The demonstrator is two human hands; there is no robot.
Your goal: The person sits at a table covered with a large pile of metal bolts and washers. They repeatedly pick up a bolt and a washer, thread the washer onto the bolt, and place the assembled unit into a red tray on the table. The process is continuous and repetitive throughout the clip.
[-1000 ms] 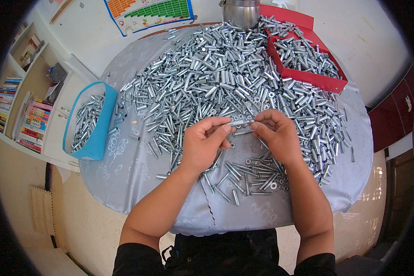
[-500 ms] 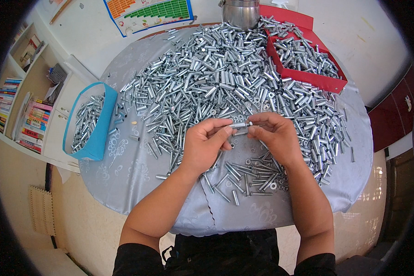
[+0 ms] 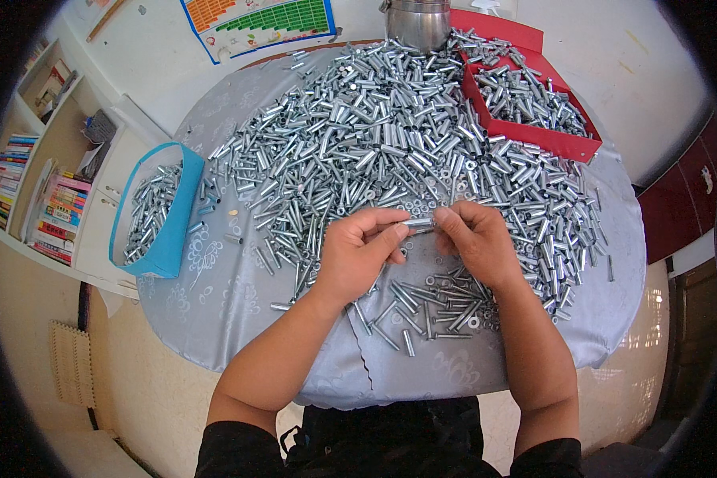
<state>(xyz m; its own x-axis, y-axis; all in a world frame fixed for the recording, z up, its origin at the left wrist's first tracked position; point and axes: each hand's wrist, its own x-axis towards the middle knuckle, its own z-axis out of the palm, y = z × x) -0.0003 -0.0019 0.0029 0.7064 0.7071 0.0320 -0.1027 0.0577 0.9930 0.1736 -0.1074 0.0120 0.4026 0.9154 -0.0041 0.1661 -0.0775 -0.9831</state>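
Between thumb and fingers my left hand (image 3: 354,253) holds one end of a silvery metal expansion bolt (image 3: 421,224), which lies roughly level. At its other end my right hand (image 3: 483,245) is closed, thumb and forefinger pinching the tip; what exactly lies under those fingertips is hidden. Both hands are just above the near edge of a large heap of loose metal sleeves and bolts (image 3: 358,119). Washers and nuts (image 3: 418,191) lie right behind the fingers. A smaller cluster of bolts (image 3: 434,303) is spread on the cloth between my forearms.
A blue fabric box (image 3: 171,239) with metal parts stands at the left on the grey tablecloth (image 3: 191,319). At the back right sits an open red box (image 3: 542,139) holding more. A steel pot (image 3: 417,28) stands behind the heap. Bookshelves (image 3: 56,167) are beyond the table's left side.
My right hand has turned, its fingers now closing over the right end of the expansion bolt, which showed before. My left hand has shifted only slightly.
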